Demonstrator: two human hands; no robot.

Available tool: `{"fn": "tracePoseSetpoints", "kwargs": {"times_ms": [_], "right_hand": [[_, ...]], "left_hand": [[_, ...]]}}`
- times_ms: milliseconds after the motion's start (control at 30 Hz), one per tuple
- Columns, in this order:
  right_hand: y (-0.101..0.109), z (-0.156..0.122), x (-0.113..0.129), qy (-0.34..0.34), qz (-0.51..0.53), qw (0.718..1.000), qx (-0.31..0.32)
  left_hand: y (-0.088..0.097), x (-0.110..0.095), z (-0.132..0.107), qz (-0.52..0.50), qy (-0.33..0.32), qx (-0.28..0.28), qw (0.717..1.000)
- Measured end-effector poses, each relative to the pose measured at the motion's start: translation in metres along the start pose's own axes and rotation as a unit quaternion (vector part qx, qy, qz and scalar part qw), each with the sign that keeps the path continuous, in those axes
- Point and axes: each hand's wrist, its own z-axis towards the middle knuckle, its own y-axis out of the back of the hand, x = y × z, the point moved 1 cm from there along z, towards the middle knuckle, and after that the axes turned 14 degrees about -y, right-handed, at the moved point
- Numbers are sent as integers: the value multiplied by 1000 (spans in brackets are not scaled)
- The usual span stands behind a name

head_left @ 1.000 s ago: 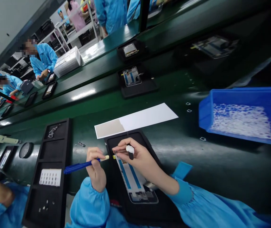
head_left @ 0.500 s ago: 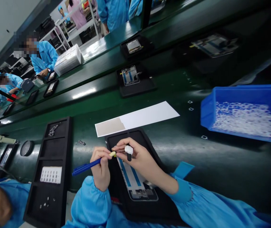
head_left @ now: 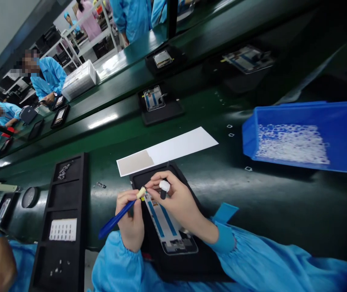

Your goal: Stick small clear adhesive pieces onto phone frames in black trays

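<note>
- Left hand (head_left: 131, 219) grasps a blue pen-like tool (head_left: 114, 222), its pale tip just beside the right fingertips.
- Right hand (head_left: 178, 198) grips a white-and-black piece (head_left: 163, 189); its fingertip pinch is too small to read.
- Phone frame (head_left: 163, 217) lies on a black tray (head_left: 173, 269) on the worktop (head_left: 219, 178).

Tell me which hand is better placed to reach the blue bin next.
Probably the right hand: it is nearer the blue bin, though it holds a white-and-black thing. The left hand is farther off, holding a blue pen.
</note>
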Motion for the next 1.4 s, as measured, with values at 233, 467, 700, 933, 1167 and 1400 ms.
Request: {"fn": "tracePoseSetpoints", "kwargs": {"times_ms": [233,467,700,933,1167,1400], "right_hand": [[0,1,1,4,-17,1000,-19],[0,3,3,-12,24,999,32],[1,4,9,-35,57,995,70],[110,23,37,117,-140,948,-261],[215,31,48,63,-450,777,-436],[181,20,46,66,-349,841,-408]], "left_hand": [[-4,-4,-3,32,-6,-7,999],[-3,0,1,-77,147,-60,984],[-5,3,11,-288,325,-105,895],[5,9,9,-260,311,-107,908],[10,18,10,-157,261,-61,951],[12,15,10,-30,177,4,984]]}}
